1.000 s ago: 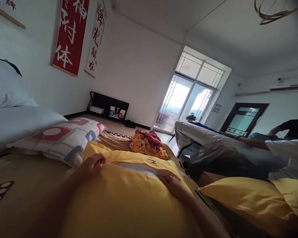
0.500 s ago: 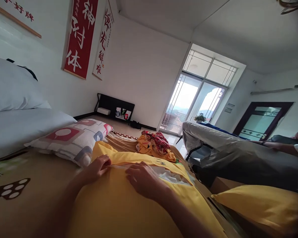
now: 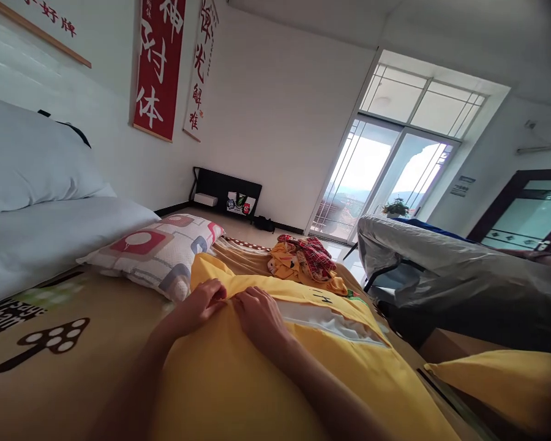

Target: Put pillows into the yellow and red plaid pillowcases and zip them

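Note:
A large yellow pillowcase [image 3: 220, 380] lies in front of me on a bed, stuffed full. White inner filling [image 3: 326, 321] shows through a long zipped opening that runs across its upper side. My left hand [image 3: 204, 303] pinches the fabric at the left end of this opening. Close beside it, my right hand [image 3: 259, 315] is closed on the same seam, fingers bent over the edge. Any zip pull under the fingers is hidden.
A patterned pillow [image 3: 156, 251] and white pillows [image 3: 50, 208] lie to the left. Crumpled red and yellow cloth [image 3: 303, 260] sits beyond. At right are another yellow pillow [image 3: 500, 380] in a cardboard box [image 3: 445, 346], a plastic-covered table [image 3: 431, 251], and part of another person's arm.
My right hand has slid left along the seam, closer to my left hand, which keeps its pinch. The view has turned, shifting the scene rightward; less of the other person shows.

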`<state>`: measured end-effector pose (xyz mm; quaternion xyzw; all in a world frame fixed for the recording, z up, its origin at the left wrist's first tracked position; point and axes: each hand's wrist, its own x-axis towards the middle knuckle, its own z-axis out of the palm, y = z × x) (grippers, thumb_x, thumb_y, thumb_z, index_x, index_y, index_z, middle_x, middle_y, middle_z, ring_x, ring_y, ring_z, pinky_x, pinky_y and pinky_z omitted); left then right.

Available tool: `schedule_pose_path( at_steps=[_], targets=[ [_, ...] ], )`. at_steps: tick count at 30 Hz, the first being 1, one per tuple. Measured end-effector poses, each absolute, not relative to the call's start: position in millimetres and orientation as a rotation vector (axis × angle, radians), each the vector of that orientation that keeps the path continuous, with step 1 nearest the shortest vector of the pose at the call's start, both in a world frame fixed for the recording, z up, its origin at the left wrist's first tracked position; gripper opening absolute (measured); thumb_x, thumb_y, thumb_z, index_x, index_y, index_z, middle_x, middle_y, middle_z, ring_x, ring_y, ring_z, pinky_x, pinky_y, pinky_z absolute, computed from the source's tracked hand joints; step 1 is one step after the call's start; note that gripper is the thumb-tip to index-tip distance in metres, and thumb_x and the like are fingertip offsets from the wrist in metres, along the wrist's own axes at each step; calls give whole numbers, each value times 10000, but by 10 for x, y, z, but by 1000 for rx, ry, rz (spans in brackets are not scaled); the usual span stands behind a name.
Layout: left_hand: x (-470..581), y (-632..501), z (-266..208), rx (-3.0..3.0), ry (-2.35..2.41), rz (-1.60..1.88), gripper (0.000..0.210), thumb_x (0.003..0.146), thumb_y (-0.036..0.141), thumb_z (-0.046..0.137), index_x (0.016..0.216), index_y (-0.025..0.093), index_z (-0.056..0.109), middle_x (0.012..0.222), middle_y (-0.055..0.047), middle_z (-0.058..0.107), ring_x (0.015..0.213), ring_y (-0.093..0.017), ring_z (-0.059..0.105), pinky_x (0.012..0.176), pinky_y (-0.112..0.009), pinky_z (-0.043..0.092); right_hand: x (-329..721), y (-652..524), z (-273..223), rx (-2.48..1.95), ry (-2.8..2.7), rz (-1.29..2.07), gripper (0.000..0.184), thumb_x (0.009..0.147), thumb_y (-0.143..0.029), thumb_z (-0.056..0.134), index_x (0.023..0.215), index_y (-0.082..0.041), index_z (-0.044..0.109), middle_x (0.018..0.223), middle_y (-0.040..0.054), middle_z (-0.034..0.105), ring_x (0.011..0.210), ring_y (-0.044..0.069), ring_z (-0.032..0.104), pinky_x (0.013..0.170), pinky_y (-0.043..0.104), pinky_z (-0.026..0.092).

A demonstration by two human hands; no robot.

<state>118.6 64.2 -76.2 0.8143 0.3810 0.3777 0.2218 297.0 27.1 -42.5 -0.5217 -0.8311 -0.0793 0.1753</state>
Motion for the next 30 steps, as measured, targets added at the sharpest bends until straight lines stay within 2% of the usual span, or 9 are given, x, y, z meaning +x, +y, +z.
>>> schedule_pose_path(
  at_steps=[6, 10, 14, 19, 22, 25, 30],
  targets=[
    [1239, 594, -723, 2278, 1062, 1038, 140, 863, 323, 446, 811, 199, 486, 855, -47, 570, 822, -210, 521, 759, -325, 412, 2896, 324, -443, -1526, -2247, -158, 129, 899, -267, 567, 919, -223, 687, 947, 26, 705, 925, 173, 618, 812, 260, 412],
    [1240, 584, -712, 2228, 1028, 1019, 166, 866, 353, 460, 806, 200, 482, 832, -38, 574, 788, -196, 522, 733, -315, 422, 2906, 327, -473, -1563, -2227, -201, 131, 898, -280, 570, 941, -226, 681, 925, 32, 723, 910, 188, 636, 800, 272, 408],
    [1227, 596, -717, 2137, 985, 1010, 155, 856, 345, 482, 865, 196, 523, 859, -37, 596, 780, -184, 531, 726, -303, 437, 2924, 321, -459, -1573, -2163, -30, 169, 892, -338, 578, 946, -249, 712, 834, 12, 736, 804, 169, 649, 708, 249, 404],
    [1235, 598, -714, 2177, 962, 1048, 147, 845, 292, 480, 887, 189, 576, 889, -43, 607, 787, -180, 533, 718, -293, 433, 2955, 355, -436, -1590, -2100, 164, 163, 871, -273, 580, 938, -248, 726, 822, -7, 749, 727, 149, 650, 648, 239, 396],
    [1247, 599, -711, 2181, 976, 1081, 138, 834, 294, 489, 844, 189, 578, 838, -27, 596, 757, -173, 527, 695, -283, 423, 2963, 347, -444, -1537, -2247, -71, 168, 897, -271, 550, 897, -232, 713, 845, 18, 747, 776, 167, 657, 708, 263, 394],
    [1248, 614, -726, 2164, 999, 1083, 151, 831, 302, 490, 840, 186, 587, 800, -18, 579, 735, -170, 516, 679, -282, 415, 2968, 323, -415, -1404, -2509, -398, 190, 899, -157, 497, 921, -185, 684, 846, 60, 732, 807, 178, 652, 780, 296, 369],
    [1217, 662, -775, 2115, 972, 1076, 176, 816, 355, 556, 795, 187, 604, 747, 4, 515, 708, -156, 476, 663, -275, 402, 3020, 360, -203, -1206, -2752, -553, 203, 904, -114, 474, 907, -195, 661, 806, 21, 712, 773, 148, 622, 747, 299, 331]
  ],
)
